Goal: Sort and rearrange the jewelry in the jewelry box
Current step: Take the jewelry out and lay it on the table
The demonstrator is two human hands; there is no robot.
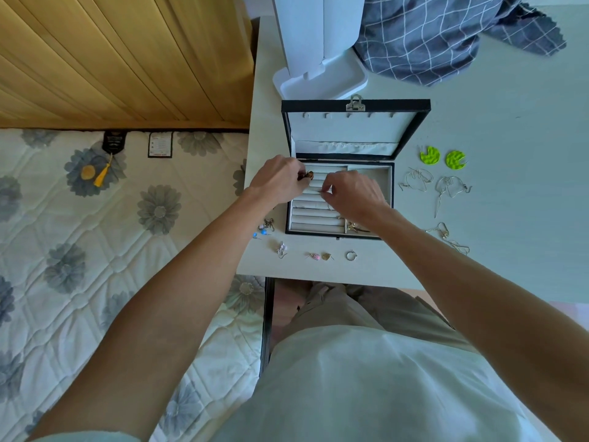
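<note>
A black jewelry box (395, 199) with pale lining stands open on the white table, its lid (355, 129) propped upright behind. My left hand (277, 180) pinches a small brown-gold piece (309, 175) over the upper ring rolls. My right hand (353, 194) hovers over the ring rolls (314, 215), fingertips pinched on something tiny and silvery that I cannot identify. A gold piece (355, 228) lies in the box's lower right compartment.
Loose jewelry lies around the box: two lime green earrings (443, 157), silver wire earrings (433, 186), a gold chain (446, 234), a ring (350, 255), small pink and gold pieces (320, 256), blue beads (259, 233). A white stand (318, 78) and checked cloth (446, 36) sit behind. A mattress lies left.
</note>
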